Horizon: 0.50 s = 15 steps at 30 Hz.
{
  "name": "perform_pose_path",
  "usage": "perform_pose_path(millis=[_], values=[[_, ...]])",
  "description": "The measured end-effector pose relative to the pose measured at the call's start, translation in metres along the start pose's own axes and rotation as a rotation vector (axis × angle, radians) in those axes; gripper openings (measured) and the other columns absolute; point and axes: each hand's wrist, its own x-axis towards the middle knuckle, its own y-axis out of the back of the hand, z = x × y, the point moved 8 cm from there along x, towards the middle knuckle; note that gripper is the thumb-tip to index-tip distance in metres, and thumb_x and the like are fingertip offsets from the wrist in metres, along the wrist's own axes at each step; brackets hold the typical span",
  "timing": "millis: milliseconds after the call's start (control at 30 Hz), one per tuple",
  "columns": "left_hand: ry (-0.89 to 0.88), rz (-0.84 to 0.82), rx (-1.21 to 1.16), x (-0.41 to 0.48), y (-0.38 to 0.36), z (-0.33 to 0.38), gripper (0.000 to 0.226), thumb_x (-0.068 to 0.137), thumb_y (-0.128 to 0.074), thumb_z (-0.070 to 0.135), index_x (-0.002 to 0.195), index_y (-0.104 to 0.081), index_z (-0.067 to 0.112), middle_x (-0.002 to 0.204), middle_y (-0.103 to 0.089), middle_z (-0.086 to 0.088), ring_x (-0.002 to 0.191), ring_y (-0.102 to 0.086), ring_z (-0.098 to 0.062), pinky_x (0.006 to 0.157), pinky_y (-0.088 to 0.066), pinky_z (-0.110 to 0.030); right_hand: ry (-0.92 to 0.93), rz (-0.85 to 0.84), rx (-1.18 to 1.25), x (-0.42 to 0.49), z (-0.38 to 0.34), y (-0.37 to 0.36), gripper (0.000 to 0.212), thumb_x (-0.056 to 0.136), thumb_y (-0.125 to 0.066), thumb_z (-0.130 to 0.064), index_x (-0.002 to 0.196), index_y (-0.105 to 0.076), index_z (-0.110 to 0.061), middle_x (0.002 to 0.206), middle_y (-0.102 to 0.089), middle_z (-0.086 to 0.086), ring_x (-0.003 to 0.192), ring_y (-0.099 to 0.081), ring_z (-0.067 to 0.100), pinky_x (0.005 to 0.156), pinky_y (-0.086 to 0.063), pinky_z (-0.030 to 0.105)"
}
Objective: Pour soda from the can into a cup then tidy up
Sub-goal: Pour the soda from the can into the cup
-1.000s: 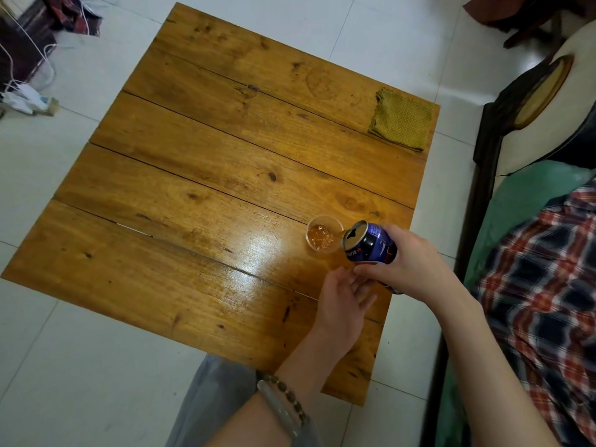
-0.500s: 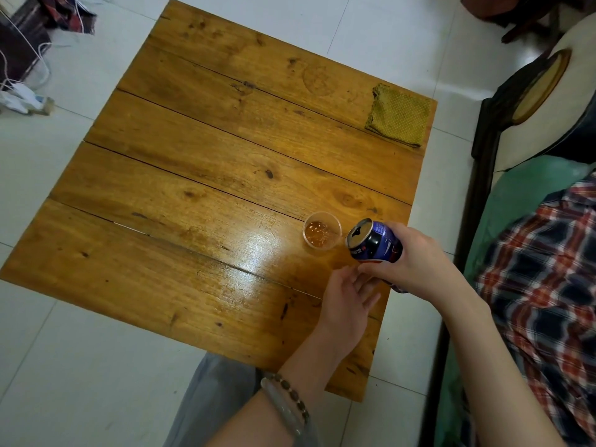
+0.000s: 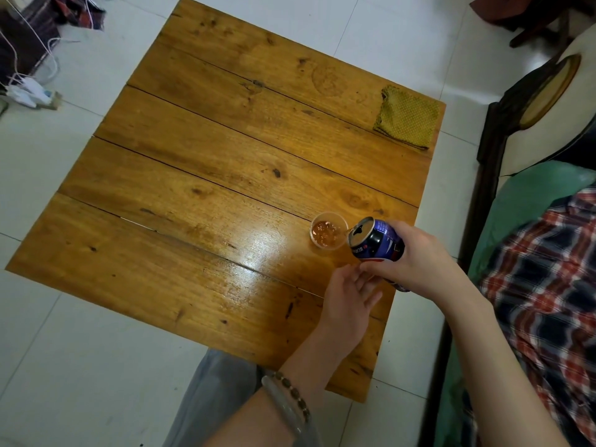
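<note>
Currently the right hand (image 3: 422,259) grips the can (image 3: 375,241), tilted toward the cup (image 3: 327,233) just beside it on the bench (image 3: 225,156), near right; the left hand (image 3: 348,295) lies open nearby

Glossy varnished wood table (image 3: 225,175), clear plastic cup (image 3: 329,233), shiny metal can (image 3: 375,240), woven cloth (image 3: 407,117)

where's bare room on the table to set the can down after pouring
Bare wood runs from the cup to the left edge of the table, and across the far boards left of the yellow cloth. The near right corner is crowded: cup, tilted can, the right hand gripping it, the left hand open beside it.
</note>
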Motion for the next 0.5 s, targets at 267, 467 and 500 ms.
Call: perform_pose_path(millis=[267,467,500], values=[[0.011,0.011,-0.027,-0.002,0.002,0.002,0.037,0.093,-0.038,0.027,0.119,-0.060,0.012,0.122,-0.065,-0.007,0.115,-0.058,-0.019,0.100,-0.038,-0.036,0.016,-0.020,-0.030,0.003,-0.006,0.000,0.066,0.065,-0.073,-0.056,0.119,-0.049,-0.028,0.097,-0.059,-0.004,0.085,-0.056,0.013,0.074,-0.053,0.031],[0.017,0.014,-0.035,-0.001,0.004,0.003,0.039,0.094,-0.035,0.025,0.122,-0.058,0.010,0.122,-0.065,-0.007,0.114,-0.059,-0.018,0.101,-0.037,-0.036,0.019,-0.028,-0.043,0.004,-0.010,0.000,0.065,0.064,-0.072,-0.057,0.117,-0.050,-0.028,0.097,-0.058,-0.005,0.084,-0.056,0.013,0.074,-0.054,0.032],[0.015,0.015,-0.033,-0.001,0.005,0.003,0.040,0.094,-0.035,0.026,0.123,-0.058,0.010,0.123,-0.064,-0.007,0.115,-0.058,-0.019,0.103,-0.036,-0.037,0.024,-0.026,-0.039,0.004,-0.011,0.001,0.064,0.064,-0.072,-0.057,0.116,-0.050,-0.028,0.096,-0.058,-0.005,0.084,-0.056,0.013,0.074,-0.054,0.033]])
